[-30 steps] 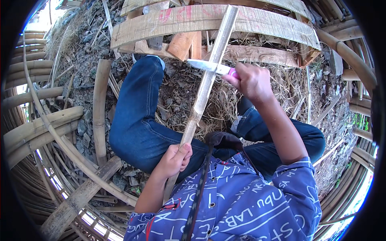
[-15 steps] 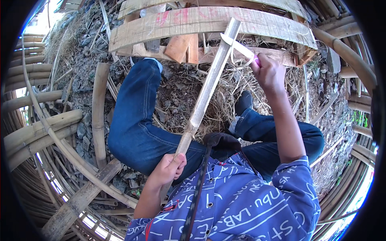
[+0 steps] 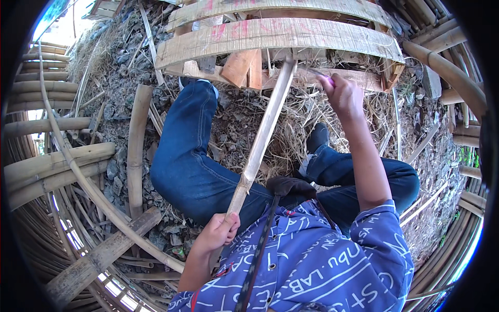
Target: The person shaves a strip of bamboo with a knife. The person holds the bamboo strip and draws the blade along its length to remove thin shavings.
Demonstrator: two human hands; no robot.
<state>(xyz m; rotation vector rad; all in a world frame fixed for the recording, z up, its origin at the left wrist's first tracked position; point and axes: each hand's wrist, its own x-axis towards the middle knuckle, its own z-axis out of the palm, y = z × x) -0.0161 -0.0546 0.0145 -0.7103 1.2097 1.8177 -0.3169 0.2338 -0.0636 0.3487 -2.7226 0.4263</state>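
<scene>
My left hand (image 3: 220,230) is wrapped round the lower part of a long split bamboo piece (image 3: 263,136), close to my lap. The piece slants up and away to the right, its far end by the front slat of a wooden pallet (image 3: 280,37). My right hand (image 3: 343,93) is closed on a knife (image 3: 326,81) with a pink handle. Motion smears the blade, which points left toward the bamboo's far end; a small gap seems to lie between them.
Shavings (image 3: 306,112) and stones cover the ground between my legs. A bamboo pole (image 3: 136,151) lies left of my bent leg. Stacked bamboo poles (image 3: 57,164) stand at the left, and a curved bamboo pole (image 3: 447,70) at the right.
The knife blade was across the bamboo near its far end with a curled sliver; now it is off to the right, blurred, and the sliver is not visible. The bamboo's far end sits lower.
</scene>
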